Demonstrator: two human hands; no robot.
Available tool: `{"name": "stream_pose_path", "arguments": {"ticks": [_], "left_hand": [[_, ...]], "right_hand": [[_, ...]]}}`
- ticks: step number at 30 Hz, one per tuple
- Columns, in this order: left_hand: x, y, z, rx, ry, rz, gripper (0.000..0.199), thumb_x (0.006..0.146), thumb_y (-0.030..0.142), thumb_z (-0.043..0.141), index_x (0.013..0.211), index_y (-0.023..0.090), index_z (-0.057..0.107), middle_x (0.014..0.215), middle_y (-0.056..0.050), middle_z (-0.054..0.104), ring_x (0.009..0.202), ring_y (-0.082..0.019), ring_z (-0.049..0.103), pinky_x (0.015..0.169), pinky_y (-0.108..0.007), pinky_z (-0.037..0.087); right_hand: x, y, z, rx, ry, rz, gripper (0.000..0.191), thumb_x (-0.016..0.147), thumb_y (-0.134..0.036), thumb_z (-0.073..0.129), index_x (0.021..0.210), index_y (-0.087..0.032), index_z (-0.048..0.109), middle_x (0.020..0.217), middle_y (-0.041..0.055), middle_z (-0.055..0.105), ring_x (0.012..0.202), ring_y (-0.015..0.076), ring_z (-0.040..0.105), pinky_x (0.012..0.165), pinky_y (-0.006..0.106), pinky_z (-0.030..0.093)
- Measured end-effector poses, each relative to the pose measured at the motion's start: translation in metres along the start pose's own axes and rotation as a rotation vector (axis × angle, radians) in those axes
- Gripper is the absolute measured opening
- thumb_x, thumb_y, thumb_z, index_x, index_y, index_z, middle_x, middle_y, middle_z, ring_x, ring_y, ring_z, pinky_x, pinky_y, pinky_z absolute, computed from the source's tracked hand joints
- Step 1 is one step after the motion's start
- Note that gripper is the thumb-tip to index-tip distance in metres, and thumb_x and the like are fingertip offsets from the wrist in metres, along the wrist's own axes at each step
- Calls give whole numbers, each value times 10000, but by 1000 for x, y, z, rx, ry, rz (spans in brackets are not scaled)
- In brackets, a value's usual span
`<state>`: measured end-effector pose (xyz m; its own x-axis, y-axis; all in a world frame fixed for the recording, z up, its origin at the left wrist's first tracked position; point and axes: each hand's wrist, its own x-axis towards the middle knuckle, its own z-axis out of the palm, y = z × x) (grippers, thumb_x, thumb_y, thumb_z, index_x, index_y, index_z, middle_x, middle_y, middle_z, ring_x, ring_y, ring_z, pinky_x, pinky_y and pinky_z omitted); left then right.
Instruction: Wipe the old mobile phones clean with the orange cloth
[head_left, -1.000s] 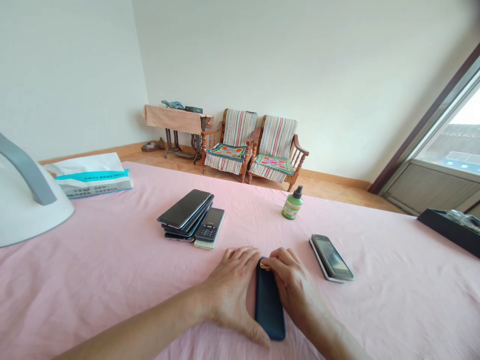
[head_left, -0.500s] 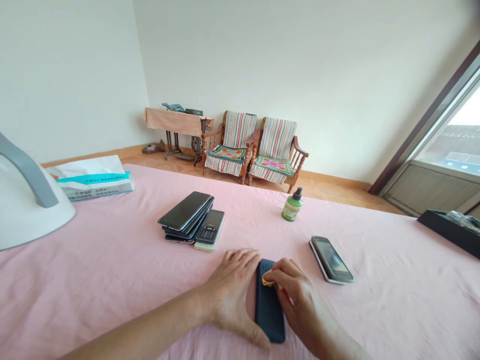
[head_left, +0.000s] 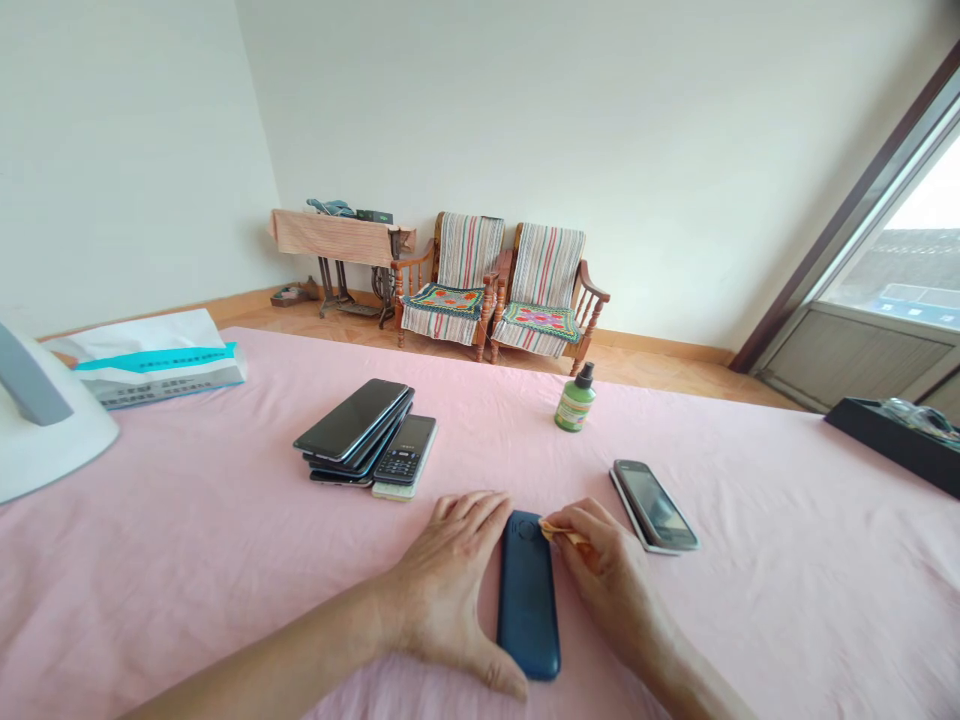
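Note:
A dark blue mobile phone (head_left: 528,610) lies on the pink cloth, its back with a round camera ring facing up. My left hand (head_left: 450,580) spans its left side, index finger at the top corner and thumb at the bottom edge, bracing it lengthwise. Pinched in the fingers of my right hand (head_left: 604,565) is a small yellow cloth (head_left: 562,533), which touches the phone's upper right edge. Part of that cloth is hidden by the fingers. To the right of my right hand lies a touchscreen phone (head_left: 656,508) on top of another, paler device.
A stack of dark smartphones (head_left: 352,420) stands beyond my left hand, beside a keypad phone (head_left: 406,450) on a whitish one. Farther back is a green spray bottle (head_left: 574,402). A tissue pack (head_left: 161,365) and a white appliance (head_left: 52,430) stand left; a black box (head_left: 892,440) sits right.
My right hand has moved the yellow cloth from the phone's upper back to its upper right edge, uncovering the camera ring. My left hand stays along the phone; the view has shifted slightly.

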<state>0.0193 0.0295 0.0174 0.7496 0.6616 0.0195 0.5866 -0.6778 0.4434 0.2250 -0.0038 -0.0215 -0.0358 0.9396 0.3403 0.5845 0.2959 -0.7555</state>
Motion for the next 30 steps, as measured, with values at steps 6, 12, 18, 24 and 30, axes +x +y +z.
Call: {"name": "stream_pose_path", "arguments": {"ticks": [6,12,18,24,30], "left_hand": [[3,1,-4,-16,9,-11,1176,431,705,732,1377,121,351,1432,-188,372,1305,-393,323,1091,-534,226],[1,2,-4,-11,-9,-17,1182,429,709,723,1388,139,331,1442,-184,358,1314,-391,307,1091,-533,221],[1,1,-2,-20,16,-9,1148,442,712,716,1376,160,342,1430,-176,379,1301,-390,330,1083,-536,226],[1,-3,1,-27,37,15,1185,426,721,724,1382,137,337,1429,-184,376,1304,-400,317,1092,-533,212],[1,-1,0,-19,34,5,1166,423,703,734,1371,142,352,1422,-177,386,1297,-387,330,1088,-526,228]], "right_hand": [[0,-4,-2,9,-59,-74,215,890,-145,452,847,-197,656,815,41,587,744,160,577,677,254,444],[-1,-3,-4,11,-60,-90,241,887,-143,459,878,-200,693,802,40,594,728,151,580,661,246,443],[3,3,-1,0,-60,-117,255,880,-145,461,913,-194,709,803,49,608,735,158,594,673,255,464],[6,-2,-2,-53,-25,-107,256,884,-149,451,848,-184,702,804,56,605,738,162,593,671,262,462],[3,-5,-2,-51,-69,-108,234,859,-125,467,832,-185,692,784,43,602,713,156,592,642,248,455]]}}
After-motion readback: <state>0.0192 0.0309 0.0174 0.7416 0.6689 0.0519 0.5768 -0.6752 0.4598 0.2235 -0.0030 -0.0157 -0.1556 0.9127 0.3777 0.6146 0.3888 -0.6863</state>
